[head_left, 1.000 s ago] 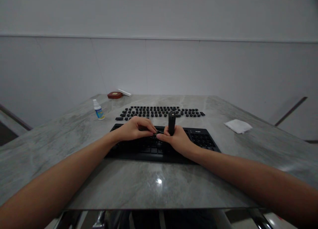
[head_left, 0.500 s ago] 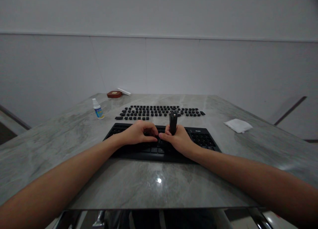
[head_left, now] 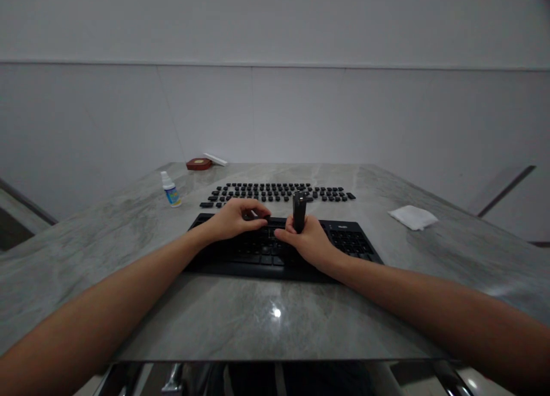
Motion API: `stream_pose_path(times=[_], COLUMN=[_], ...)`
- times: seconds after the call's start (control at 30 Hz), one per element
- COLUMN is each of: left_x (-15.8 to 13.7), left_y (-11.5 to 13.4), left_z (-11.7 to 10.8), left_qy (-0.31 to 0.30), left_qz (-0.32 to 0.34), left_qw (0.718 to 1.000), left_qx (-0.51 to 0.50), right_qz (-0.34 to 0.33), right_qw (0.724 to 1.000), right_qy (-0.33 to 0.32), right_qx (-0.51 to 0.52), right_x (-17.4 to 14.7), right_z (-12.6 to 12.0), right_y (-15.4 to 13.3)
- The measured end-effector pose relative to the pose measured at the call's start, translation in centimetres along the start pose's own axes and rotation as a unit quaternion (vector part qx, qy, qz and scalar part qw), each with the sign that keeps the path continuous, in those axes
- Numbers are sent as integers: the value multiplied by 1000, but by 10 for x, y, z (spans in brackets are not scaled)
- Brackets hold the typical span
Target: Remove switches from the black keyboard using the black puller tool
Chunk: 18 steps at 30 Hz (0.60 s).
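Observation:
A black keyboard (head_left: 258,269) lies flat on the table under both hands. My left hand (head_left: 238,217) is over its upper middle edge, thumb and forefinger pinched on a small dark piece that looks like a keycap (head_left: 267,217). My right hand (head_left: 311,241) is closed around an upright black-handled tool (head_left: 299,208), over the right-centre keys. The tool's lower end is hidden by the fingers and keyboard. Behind the keyboard, loose black keycaps (head_left: 274,187) are laid out in several rows. My left forearm and hand cover part of the keyboard's left side.
A small white spray bottle (head_left: 172,194) with a blue label stands at the left. At the back left are a reddish-brown box (head_left: 199,164) and a white flat object (head_left: 216,159). A folded white cloth or tissue (head_left: 413,217) lies right on the grey marbled table (head_left: 275,338).
My left hand has lifted from the middle keys and moved away from me, toward the rows of loose keycaps, with the small dark piece. My right hand stays in place.

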<state>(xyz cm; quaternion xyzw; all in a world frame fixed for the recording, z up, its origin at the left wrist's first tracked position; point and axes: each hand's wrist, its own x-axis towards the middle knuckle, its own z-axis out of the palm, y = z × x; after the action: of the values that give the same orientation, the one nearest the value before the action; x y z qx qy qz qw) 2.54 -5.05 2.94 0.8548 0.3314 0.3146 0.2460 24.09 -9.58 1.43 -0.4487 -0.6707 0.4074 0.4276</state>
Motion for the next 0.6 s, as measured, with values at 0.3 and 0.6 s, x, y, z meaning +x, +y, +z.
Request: stream_pose_path(times=[0.3,0.6], left_x=[59,65], left_y=[-48,-67], left_z=[-15,0], left_qy=[-34,-67], left_qz=[45,36], left_qw=[957,945], left_qx=[284,318], right_qz=[13,1], right_qw=[1000,1000], right_qy=[-15,-18], right_qx=[8,8], right_x=[2,1], right_z=[2,0], right_y=[1,2])
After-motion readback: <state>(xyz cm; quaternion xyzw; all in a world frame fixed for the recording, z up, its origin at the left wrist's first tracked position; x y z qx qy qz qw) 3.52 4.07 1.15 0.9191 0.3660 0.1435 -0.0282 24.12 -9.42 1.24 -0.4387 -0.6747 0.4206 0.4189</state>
